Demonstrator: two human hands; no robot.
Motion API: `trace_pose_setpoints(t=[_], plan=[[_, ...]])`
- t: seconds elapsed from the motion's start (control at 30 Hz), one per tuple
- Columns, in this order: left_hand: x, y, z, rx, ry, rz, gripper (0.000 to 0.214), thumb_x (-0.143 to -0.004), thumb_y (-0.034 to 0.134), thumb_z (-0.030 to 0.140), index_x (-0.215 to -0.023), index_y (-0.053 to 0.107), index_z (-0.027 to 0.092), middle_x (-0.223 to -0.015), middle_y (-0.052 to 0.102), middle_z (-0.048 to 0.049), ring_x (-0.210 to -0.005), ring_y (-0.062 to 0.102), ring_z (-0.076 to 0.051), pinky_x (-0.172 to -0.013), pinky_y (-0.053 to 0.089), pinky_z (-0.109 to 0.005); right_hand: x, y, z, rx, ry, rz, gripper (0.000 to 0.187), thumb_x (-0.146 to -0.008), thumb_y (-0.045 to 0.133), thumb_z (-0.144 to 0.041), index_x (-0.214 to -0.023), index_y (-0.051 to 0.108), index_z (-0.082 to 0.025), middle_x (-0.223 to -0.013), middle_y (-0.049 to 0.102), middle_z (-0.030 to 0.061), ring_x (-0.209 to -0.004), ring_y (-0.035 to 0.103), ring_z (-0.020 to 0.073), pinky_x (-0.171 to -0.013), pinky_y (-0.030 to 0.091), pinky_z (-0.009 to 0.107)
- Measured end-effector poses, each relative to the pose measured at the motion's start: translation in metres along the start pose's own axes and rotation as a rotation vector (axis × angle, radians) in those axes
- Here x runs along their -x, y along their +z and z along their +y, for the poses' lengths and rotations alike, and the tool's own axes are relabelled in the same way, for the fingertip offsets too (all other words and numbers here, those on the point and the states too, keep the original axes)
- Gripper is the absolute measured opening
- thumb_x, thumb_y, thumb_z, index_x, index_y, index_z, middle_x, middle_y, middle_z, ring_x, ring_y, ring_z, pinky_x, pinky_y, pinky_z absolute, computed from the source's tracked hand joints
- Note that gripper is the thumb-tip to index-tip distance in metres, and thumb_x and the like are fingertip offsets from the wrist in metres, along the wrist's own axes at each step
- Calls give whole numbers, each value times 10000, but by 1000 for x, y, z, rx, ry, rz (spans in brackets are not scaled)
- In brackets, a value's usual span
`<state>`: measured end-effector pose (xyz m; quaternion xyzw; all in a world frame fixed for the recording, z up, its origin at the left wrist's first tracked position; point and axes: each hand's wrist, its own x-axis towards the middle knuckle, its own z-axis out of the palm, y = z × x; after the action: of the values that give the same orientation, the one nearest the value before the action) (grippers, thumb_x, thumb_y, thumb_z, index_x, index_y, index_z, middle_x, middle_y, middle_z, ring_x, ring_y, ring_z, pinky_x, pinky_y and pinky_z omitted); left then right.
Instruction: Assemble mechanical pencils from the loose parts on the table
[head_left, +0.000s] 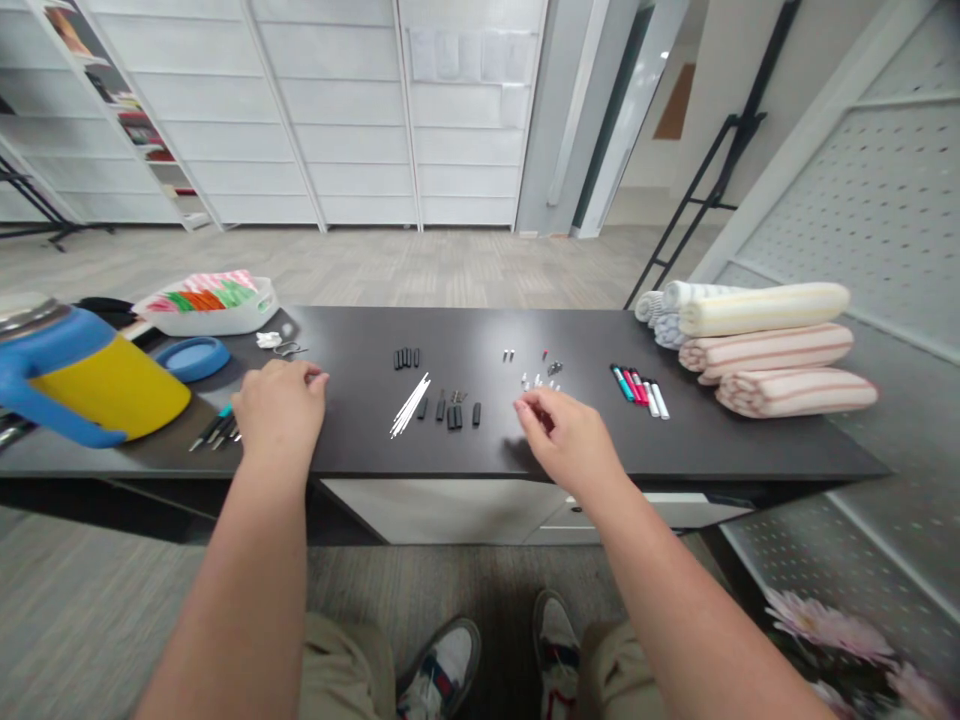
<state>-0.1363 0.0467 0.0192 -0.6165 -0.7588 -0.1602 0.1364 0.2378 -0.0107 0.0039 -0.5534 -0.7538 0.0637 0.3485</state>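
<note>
My left hand (281, 405) is over the left part of the dark desk, beside a bunch of pens (216, 430) that it partly covers. Its fingers are curled in, and whatever they may hold is hidden. My right hand (566, 430) is just in front of some small white pieces (536, 381), fingers and thumb bent together; its grasp is too small to make out. Between the hands lie thin white sticks (409, 408), black cylindrical parts (454, 416), small springs (459, 397) and a row of black tubes (407, 358).
Coloured and white marker-like pieces (640, 391) lie right of my right hand, before rolled towels (780, 350). A blue-yellow jug (105, 375), a blue lid (193, 358) and a white basket (217, 318) stand left. The desk's front edge (450, 474) runs below my hands.
</note>
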Motion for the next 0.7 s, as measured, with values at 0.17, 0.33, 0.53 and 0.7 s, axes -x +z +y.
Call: trace_pose_setpoints(t=[0.17, 0.33, 0.53, 0.7], plan=[[7, 0, 21, 112, 86, -101, 319, -966, 533, 410, -1016, 779, 212, -1012, 754, -141, -983, 665, -337, -862, 492, -430, -7, -46, 49, 416, 280, 344, 264, -1024, 510, -352, -993, 716, -190, -935, 720, 114, -840, 637, 250, -728, 405, 340], [14, 2, 36, 231, 138, -166, 305, -944, 554, 425, -959, 776, 217, -983, 767, -110, -951, 688, -313, -826, 492, -387, 4, -76, 108, 666, 559, 209, 323, -945, 553, -346, -1078, 764, -140, -1030, 714, 223, -904, 671, 331, -733, 438, 407], [17, 3, 44, 275, 151, -196, 292, -923, 586, 462, -915, 773, 237, -971, 783, -86, -879, 700, -287, -759, 474, -354, 14, -88, 136, 641, 755, -8, 320, -910, 562, -360, -963, 811, -166, -904, 764, 202, -811, 712, 351, -684, 474, 431], [18, 4, 46, 299, 152, -236, 298, -921, 588, 473, -902, 767, 236, -970, 790, -81, -892, 703, -284, -752, 456, -345, 15, -93, 137, 660, 691, -51, 305, -868, 622, -422, -889, 827, -198, -828, 765, 177, -760, 707, 343, -657, 472, 428]])
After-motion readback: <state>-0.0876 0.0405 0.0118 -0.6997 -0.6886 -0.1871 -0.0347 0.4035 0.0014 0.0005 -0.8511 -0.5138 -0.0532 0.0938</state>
